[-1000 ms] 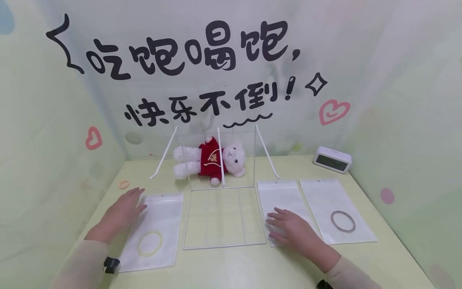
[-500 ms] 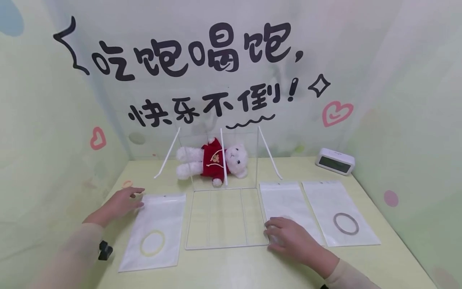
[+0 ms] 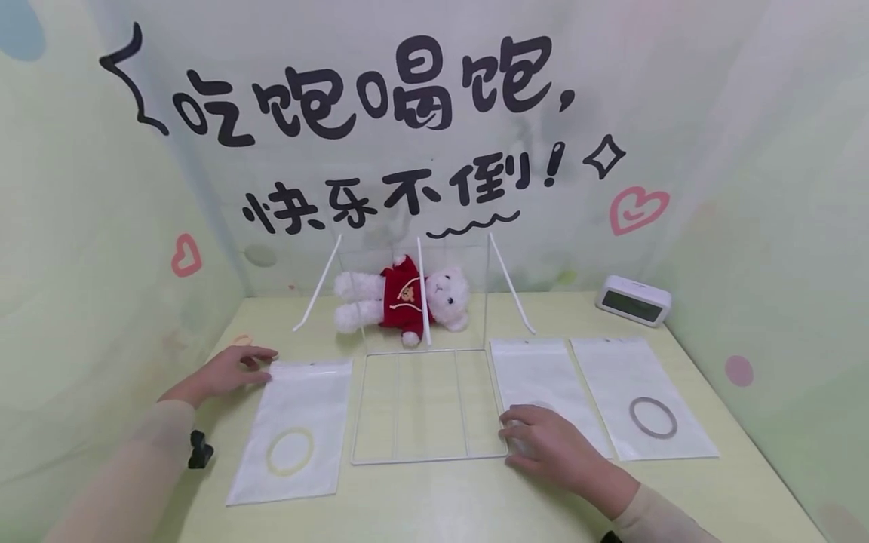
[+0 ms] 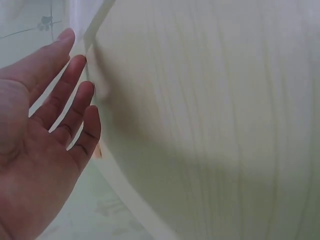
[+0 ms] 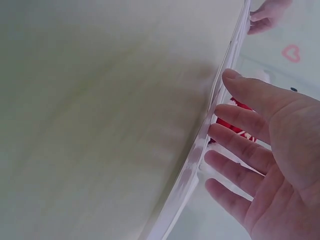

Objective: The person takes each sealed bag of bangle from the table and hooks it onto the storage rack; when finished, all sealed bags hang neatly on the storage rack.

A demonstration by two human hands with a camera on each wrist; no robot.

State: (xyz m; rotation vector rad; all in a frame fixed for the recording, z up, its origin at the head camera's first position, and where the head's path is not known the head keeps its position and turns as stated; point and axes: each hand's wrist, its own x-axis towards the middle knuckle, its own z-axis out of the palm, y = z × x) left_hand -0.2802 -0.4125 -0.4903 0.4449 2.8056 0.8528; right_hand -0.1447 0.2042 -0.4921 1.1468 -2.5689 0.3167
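My left hand (image 3: 220, 375) is beside the upper left corner of a white zip bag (image 3: 308, 400) with a pale yellow ring (image 3: 290, 452) on or in it. In the left wrist view its fingers (image 4: 77, 102) are loosely bent and hold nothing; touch with the bag is unclear. Over the near part of a second zip bag (image 3: 532, 366) is my right hand (image 3: 560, 449), partly covering a pale round shape (image 3: 521, 437). The right wrist view shows its fingers (image 5: 240, 145) fairly straight, at the bag's surface, gripping nothing. Whether they press on it is unclear.
A white wire rack (image 3: 429, 458) stands centrally, with arms (image 3: 317, 285) slanting up. Behind it lies a white teddy bear (image 3: 407, 292) in red. A third zip bag (image 3: 611, 369) bears a grey-brown ring (image 3: 653, 418). A clock (image 3: 634, 300) and small orange ring (image 3: 242, 340) sit farther back.
My right hand has moved nearer and lower over the second bag, and the pale round shape shows beside it. My left hand has shifted slightly left off the first bag.
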